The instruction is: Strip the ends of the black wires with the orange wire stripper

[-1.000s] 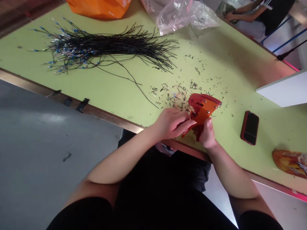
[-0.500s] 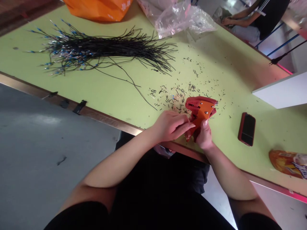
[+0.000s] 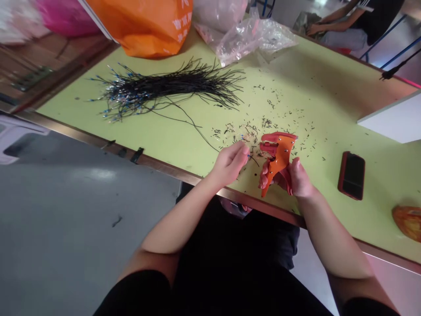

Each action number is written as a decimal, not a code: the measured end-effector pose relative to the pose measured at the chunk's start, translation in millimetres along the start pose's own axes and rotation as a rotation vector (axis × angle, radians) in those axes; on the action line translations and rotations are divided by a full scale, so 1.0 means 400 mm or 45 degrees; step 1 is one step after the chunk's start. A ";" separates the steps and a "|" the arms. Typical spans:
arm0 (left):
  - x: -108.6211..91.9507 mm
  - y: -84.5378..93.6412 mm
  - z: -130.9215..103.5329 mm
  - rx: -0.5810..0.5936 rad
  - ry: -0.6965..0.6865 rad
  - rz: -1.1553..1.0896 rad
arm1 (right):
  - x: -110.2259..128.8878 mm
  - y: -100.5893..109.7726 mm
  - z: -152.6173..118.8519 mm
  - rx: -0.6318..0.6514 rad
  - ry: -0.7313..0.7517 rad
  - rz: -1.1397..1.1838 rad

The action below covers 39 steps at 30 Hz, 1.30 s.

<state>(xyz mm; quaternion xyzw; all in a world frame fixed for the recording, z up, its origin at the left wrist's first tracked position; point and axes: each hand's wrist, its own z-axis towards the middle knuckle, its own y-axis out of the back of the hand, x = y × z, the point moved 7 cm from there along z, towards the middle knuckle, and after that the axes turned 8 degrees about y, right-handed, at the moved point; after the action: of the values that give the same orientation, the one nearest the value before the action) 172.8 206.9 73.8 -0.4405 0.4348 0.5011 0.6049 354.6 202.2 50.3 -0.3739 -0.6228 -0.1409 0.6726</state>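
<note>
My left hand (image 3: 229, 164) is closed in a pinch on a thin black wire (image 3: 255, 161), whose short end sticks out past the fingertips, with a bit of blue beside them. The rest of that wire is hidden by the hand. Wrapped around the handles of an orange and red wire stripper (image 3: 282, 152) is my right hand (image 3: 301, 179). The tool's jaws face left, and its handles are spread apart. A small gap separates the wire end from the tool. Behind the left hand lies a bundle of black wires (image 3: 177, 84) with blue and silvery ends at its left.
Black insulation scraps (image 3: 269, 103) litter the green table (image 3: 315, 101). A phone (image 3: 351, 175) lies at right, near an orange package (image 3: 408, 221). An orange bag (image 3: 148, 30) and clear plastic bags (image 3: 243, 39) stand at the back. Another person (image 3: 368, 26) sits beyond the table.
My left hand has moved away from the wire stripper to the left, and the wire end now shows. The stripper's handles have spread apart. The view has shifted left.
</note>
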 end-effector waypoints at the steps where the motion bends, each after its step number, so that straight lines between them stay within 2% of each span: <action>1: 0.005 0.004 0.003 -0.032 -0.008 -0.033 | -0.005 0.000 0.000 0.009 -0.008 -0.006; 8: 0.023 0.034 0.006 -0.287 -0.090 0.019 | -0.014 -0.019 0.004 0.065 -0.012 -0.063; 13: 0.015 0.046 0.006 -0.396 -0.116 0.008 | -0.019 -0.046 0.017 0.062 0.026 -0.037; 16: 0.015 0.050 0.010 -0.408 -0.100 -0.021 | -0.026 -0.054 0.026 0.029 0.038 0.004; 22: 0.023 0.038 0.013 -0.311 -0.040 0.044 | -0.038 -0.067 0.034 0.033 0.083 0.051; 34: -0.003 0.053 -0.020 -0.578 -0.152 0.548 | -0.042 -0.068 0.034 -0.054 0.034 0.001; 39: -0.004 0.047 -0.021 -0.541 -0.173 0.585 | -0.042 -0.072 0.034 -0.033 0.047 0.028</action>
<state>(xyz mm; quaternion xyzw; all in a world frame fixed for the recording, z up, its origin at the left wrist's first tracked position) 153.3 200.6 71.6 -0.4126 0.3672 0.7325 0.3980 322.7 187.1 43.2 -0.3866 -0.6044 -0.1484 0.6806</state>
